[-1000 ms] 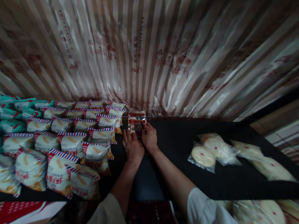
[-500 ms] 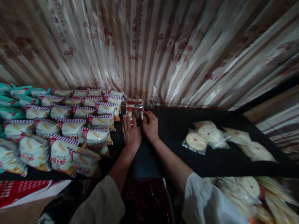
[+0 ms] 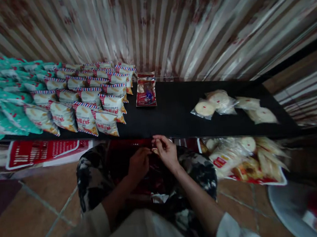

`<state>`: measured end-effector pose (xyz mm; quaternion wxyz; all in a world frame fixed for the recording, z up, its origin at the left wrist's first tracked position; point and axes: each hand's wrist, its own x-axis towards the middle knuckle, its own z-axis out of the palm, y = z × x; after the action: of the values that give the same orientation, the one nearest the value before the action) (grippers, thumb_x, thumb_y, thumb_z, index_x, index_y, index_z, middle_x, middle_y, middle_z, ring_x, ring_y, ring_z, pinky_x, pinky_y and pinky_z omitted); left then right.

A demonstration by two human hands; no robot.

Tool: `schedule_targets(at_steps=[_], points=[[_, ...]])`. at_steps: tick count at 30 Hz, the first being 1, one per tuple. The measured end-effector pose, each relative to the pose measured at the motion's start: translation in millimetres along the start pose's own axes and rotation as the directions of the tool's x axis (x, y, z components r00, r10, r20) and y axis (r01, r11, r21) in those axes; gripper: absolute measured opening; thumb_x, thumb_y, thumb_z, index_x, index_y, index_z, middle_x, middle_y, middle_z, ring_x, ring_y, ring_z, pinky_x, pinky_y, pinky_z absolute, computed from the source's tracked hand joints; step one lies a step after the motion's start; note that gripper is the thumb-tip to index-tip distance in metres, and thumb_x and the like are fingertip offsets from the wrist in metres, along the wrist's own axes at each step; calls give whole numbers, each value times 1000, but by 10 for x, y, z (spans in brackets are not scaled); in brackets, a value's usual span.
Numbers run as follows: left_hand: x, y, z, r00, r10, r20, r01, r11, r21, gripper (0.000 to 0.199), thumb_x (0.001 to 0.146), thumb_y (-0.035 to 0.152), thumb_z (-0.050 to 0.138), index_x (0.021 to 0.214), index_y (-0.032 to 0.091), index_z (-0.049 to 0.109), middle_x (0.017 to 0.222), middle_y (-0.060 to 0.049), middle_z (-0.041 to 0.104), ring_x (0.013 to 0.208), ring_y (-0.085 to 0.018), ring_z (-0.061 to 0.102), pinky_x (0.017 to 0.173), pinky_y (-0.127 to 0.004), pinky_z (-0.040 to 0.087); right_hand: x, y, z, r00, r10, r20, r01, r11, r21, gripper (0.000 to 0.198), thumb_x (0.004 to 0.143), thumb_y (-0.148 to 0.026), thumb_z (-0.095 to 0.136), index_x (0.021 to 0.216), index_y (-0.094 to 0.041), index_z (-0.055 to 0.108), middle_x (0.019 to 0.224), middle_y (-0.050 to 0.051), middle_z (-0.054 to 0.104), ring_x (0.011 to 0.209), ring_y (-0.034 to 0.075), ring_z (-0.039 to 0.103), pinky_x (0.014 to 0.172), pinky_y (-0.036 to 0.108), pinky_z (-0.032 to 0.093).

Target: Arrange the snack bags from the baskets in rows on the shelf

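My left hand and my right hand meet over my lap, below the front edge of the black shelf. Both are closed with pinched fingers. A small pale edge shows between the fingertips, too dim to name. Beneath them a large dark red plastic bag lies between my knees; whether the fingers grip it is unclear. Beyond my hands, a flat red snack packet lies on the black shelf, touched by neither hand.
On the left stand rows of white snack bags and teal bags. Round white wrapped discs lie at right. Under the shelf are a red basket and a tray of packets. A grey basin is on the floor.
Both hands have left the red packet on the shelf and drawn back to my lap, closing there. The packet now lies alone. The view has tilted downward.
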<state>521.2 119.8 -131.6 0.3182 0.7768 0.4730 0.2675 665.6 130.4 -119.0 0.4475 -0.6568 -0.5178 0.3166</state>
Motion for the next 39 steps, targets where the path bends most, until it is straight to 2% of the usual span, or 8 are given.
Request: schedule_targets(at_steps=[4,8,11,20,25,28,34,39], points=[[-371,-292,137,870,-334,363,181,900,396,35,83,14,50,116,16,61,124,-13,58,117,-24,53,100,-36,42,-411,328,139,947,128,295,30,877,-479,27,85,-25,53,108,-19,66,113,11,68,107,23,61,93,35,46],[-510,-423,199,825,-376,423,177,881,440,24,81,13,54,100,17,69,100,-13,67,99,-25,62,86,-35,49,-640,466,237,809,320,493,87,765,-639,27,81,-25,61,107,-23,69,111,8,69,103,24,63,87,34,47],[-562,-416,202,841,-378,387,185,874,450,25,86,15,48,98,18,69,99,-13,67,100,-25,62,84,-35,49,-707,475,275,822,276,498,120,772,-625,28,85,-29,57,110,-22,68,116,9,67,110,25,59,92,35,45],[-553,-205,39,952,-236,194,164,930,328,29,91,13,40,107,18,64,116,-8,63,110,-17,57,93,-28,45,-718,411,192,860,-92,502,284,903,-321,38,84,-35,60,119,-21,62,121,9,64,120,23,53,103,39,40],[-368,99,-316,994,-60,94,37,973,230,27,94,22,37,97,20,64,98,-5,67,94,-15,61,87,-27,47,-706,155,-33,886,-38,463,103,988,-117,39,80,-29,61,119,-24,61,113,5,68,103,21,63,93,36,47],[-260,332,-560,996,15,-90,-3,991,137,22,92,27,42,90,20,63,91,-4,67,88,-17,62,81,-27,48,-711,5,-192,915,45,402,-68,997,44,34,78,-34,61,108,-19,64,96,5,71,88,20,64,83,35,49],[-164,754,-839,952,-205,-226,134,947,-293,24,88,39,44,78,20,53,61,6,52,45,-10,56,38,-18,33,-867,-249,-393,927,112,358,-268,864,426,36,68,-48,70,86,-17,66,78,0,67,71,13,58,70,26,45],[-139,950,-891,930,-274,-247,125,865,-486,25,84,38,48,69,19,45,57,9,42,38,-7,52,34,-16,28,-999,-414,-467,947,70,312,-218,857,468,43,65,-55,69,84,-17,67,75,-1,66,70,14,57,69,26,44]])
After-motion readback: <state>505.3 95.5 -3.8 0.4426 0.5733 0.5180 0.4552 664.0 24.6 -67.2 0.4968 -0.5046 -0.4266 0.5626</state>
